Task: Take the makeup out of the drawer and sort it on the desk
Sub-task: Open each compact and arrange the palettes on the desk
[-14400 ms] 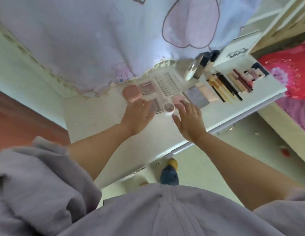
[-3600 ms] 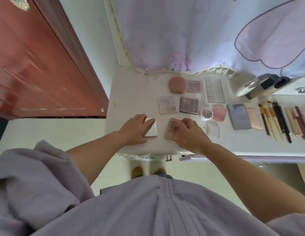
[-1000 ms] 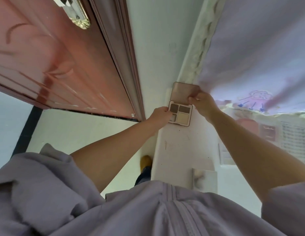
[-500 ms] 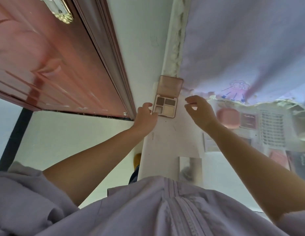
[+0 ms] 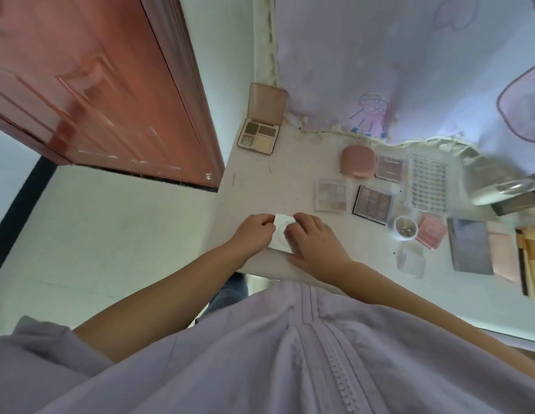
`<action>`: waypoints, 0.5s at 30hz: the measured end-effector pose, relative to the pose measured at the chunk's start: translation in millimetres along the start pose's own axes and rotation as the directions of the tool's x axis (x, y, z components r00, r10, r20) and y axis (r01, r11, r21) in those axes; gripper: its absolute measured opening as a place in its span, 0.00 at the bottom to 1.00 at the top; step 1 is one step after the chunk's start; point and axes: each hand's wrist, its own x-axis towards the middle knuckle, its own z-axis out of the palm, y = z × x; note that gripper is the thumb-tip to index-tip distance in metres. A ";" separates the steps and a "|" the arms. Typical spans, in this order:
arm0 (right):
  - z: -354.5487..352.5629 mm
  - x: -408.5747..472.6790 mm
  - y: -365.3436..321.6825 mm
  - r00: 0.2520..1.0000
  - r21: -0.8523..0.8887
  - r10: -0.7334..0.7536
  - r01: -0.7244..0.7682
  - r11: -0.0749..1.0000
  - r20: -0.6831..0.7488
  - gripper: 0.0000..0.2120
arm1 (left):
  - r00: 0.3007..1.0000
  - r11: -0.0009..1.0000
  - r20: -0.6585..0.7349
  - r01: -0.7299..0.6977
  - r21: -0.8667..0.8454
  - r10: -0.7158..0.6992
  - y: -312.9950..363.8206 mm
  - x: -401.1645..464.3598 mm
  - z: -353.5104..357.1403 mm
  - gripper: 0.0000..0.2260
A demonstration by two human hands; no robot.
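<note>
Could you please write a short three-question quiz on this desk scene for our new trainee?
1. True or false: the four-pan palette at the desk's far left corner stands open.
2. Which item do both hands hold? A) the round pink compact B) the white square compact C) the small clear jar
3. Fill in: the lash tray lies to the ____ of the round pink compact.

Key: 1 true. 2 B; the left hand and right hand curl their fingers on its edges. 3 right.
</note>
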 end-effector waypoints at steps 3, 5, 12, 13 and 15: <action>-3.7 -2.2 -6.8 0.998 0.173 0.037 -0.027 0.985 -0.054 0.19 | 0.996 0.989 -0.053 0.066 -0.135 -0.074 -0.2 -8.6 0.2 0.13; -10.9 -9.1 -10.7 0.992 0.370 0.076 -0.035 0.928 -0.096 0.17 | 0.988 0.921 0.041 0.155 -0.358 -0.151 -1.7 -11.1 -4.9 0.12; -45.2 -23.5 -13.1 0.967 0.582 0.156 -0.011 0.813 -0.200 0.19 | 0.875 0.579 0.484 0.403 -0.709 -0.016 14.8 -11.5 4.1 0.28; -49.0 -21.8 -10.9 0.968 0.561 0.157 -0.021 0.828 -0.196 0.20 | 0.875 0.593 0.484 0.398 -0.700 -0.016 20.4 -9.8 6.3 0.29; -58.0 -16.8 -6.7 0.964 0.538 0.171 -0.036 0.842 -0.202 0.21 | 0.878 0.658 0.479 0.354 -0.665 0.011 31.3 -7.4 9.6 0.28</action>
